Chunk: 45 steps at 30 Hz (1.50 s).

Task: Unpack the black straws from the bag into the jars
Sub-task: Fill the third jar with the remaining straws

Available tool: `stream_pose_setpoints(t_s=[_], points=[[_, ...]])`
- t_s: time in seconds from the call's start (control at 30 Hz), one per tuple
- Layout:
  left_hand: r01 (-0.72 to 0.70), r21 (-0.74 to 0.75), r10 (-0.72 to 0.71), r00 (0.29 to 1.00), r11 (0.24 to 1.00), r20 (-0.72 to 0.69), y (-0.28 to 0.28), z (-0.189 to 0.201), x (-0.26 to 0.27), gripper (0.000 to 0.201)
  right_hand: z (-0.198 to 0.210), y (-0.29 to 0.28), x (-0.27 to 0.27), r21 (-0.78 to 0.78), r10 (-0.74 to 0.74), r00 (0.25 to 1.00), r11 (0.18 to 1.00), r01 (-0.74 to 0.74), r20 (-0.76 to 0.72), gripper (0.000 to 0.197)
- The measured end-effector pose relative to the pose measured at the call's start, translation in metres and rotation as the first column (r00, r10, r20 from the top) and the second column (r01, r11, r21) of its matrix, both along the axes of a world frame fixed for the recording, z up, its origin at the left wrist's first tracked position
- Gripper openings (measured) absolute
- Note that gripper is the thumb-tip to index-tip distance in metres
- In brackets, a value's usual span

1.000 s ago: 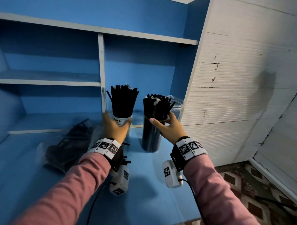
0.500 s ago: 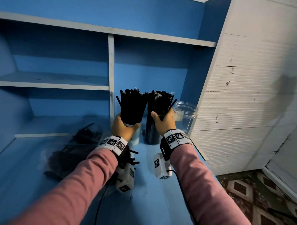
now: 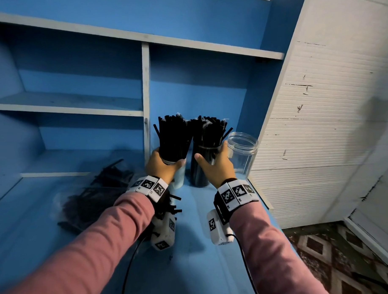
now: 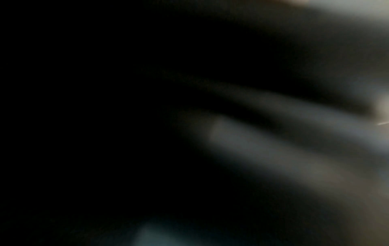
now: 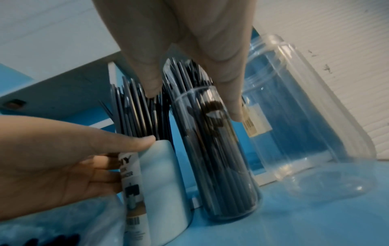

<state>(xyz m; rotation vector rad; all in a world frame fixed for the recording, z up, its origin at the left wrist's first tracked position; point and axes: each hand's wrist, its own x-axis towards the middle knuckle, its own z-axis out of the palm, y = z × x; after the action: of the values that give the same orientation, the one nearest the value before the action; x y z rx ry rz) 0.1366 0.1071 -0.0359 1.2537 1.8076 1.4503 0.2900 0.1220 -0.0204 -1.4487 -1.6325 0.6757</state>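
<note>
Standing closer than before, both jars point(image 3: 199, 168); left hand point(image 3: 163, 165) apparently still gripping.

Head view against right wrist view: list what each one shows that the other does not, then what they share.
Only the head view shows the bag of straws lying left of the left arm, the blue shelves, both wrist bands and the patterned floor.

Only the right wrist view shows the printed label on the white jar and the sticker on the empty jar.

Both show the left hand gripping the white jar, the right hand at the clear jar of straws, and the empty jar beside it.
</note>
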Motion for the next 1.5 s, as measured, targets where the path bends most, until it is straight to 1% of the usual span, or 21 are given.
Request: stream_pose_setpoints(t_s=[0.07,0.1,0.17,0.23,0.3,0.37,0.43,0.47,0.53,0.6,0.67,0.73,0.87,0.9,1.03,1.17,1.23,1.33,1.4,1.43,1.5], points=[[0.008,-0.014,-0.008,1.000,1.000,0.006,-0.001,0.001,0.001,0.061,0.005,-0.011,0.004,0.055,0.006,1.000,0.998,-0.007,0.018,0.084],[0.011,-0.015,-0.010,1.000,1.000,0.013,0.000,0.001,0.001,0.066,0.008,-0.016,0.008,0.097,-0.004,1.000,0.995,0.002,0.020,0.076],[0.019,0.004,-0.019,0.999,1.000,0.028,0.004,-0.002,0.001,0.085,0.017,-0.022,0.018,0.192,-0.042,0.999,0.981,0.042,-0.004,0.064],[0.016,0.013,-0.016,1.000,1.000,0.026,0.016,-0.015,-0.003,0.092,0.024,-0.019,0.033,0.310,-0.111,0.994,0.944,0.112,-0.021,0.059],[0.012,-0.004,-0.012,1.000,1.000,0.005,0.013,-0.013,0.000,0.086,0.030,-0.010,0.050,0.402,-0.222,0.975,0.895,0.195,0.021,0.066],[0.003,-0.019,-0.003,1.000,1.000,-0.023,0.005,-0.003,0.005,0.071,0.033,0.003,0.066,0.362,-0.282,0.958,0.899,0.246,0.051,0.083],[-0.013,-0.019,0.012,0.999,1.000,-0.042,0.005,-0.001,0.006,0.059,0.034,0.016,0.076,0.210,-0.254,0.966,0.948,0.240,0.043,0.096],[-0.013,-0.014,0.012,0.999,1.000,-0.050,0.004,-0.001,0.006,0.056,0.034,0.022,0.078,0.141,-0.231,0.972,0.965,0.222,0.048,0.099],[-0.015,-0.005,0.015,0.998,1.000,-0.054,0.007,-0.001,0.006,0.056,0.030,0.028,0.080,0.065,-0.192,0.977,0.980,0.187,0.090,0.097],[-0.007,-0.011,0.006,0.999,1.000,-0.048,0.005,0.001,0.007,0.059,0.027,0.030,0.080,0.063,-0.195,0.974,0.980,0.189,0.111,0.090],[0.005,-0.019,-0.005,1.000,1.000,-0.028,0.005,0.004,0.006,0.069,0.024,0.026,0.079,0.089,-0.214,0.971,0.975,0.206,0.107,0.083],[0.019,-0.028,-0.019,1.000,0.999,-0.008,0.002,0.008,0.003,0.082,0.022,0.019,0.079,0.103,-0.218,0.971,0.973,0.208,0.101,0.080],[0.056,-0.019,-0.055,0.998,0.998,0.041,-0.011,0.022,-0.006,0.098,0.021,-0.001,0.077,0.132,-0.210,0.973,0.972,0.197,0.098,0.079],[0.066,0.000,-0.066,0.996,0.998,0.062,-0.018,0.028,-0.007,0.098,0.020,-0.007,0.076,0.138,-0.208,0.973,0.971,0.194,0.100,0.079],[0.121,0.092,-0.127,0.990,0.988,0.067,-0.043,0.045,-0.020,0.071,0.017,-0.028,0.065,0.161,-0.170,0.979,0.975,0.152,0.109,0.076],[0.206,0.152,-0.204,0.979,0.967,-0.029,-0.070,0.057,-0.034,0.040,0.014,-0.042,0.046,0.144,-0.090,0.990,0.987,0.074,0.110,0.081],[0.226,0.133,-0.212,0.971,0.965,-0.106,-0.077,0.055,-0.041,0.032,0.013,-0.047,0.037,0.140,-0.049,0.994,0.990,0.034,0.100,0.082],[0.223,0.046,-0.204,0.944,0.974,-0.258,-0.084,0.044,-0.053,0.031,0.012,-0.053,0.030,0.141,-0.024,0.996,0.990,0.012,0.083,0.090],[0.219,-0.012,-0.210,0.919,0.976,-0.335,-0.088,0.034,-0.061,0.033,0.012,-0.058,0.027,0.224,-0.085,0.991,0.973,0.061,0.100,0.092],[0.222,-0.035,-0.219,0.906,0.974,-0.361,-0.089,0.028,-0.064,0.034,0.013,-0.063,0.024,0.298,-0.133,0.985,0.950,0.096,0.107,0.088],[0.246,-0.067,-0.253,0.890,0.967,-0.378,-0.093,0.019,-0.070,0.036,0.016,-0.074,0.015,0.490,-0.184,0.978,0.864,0.113,0.100,0.072]])
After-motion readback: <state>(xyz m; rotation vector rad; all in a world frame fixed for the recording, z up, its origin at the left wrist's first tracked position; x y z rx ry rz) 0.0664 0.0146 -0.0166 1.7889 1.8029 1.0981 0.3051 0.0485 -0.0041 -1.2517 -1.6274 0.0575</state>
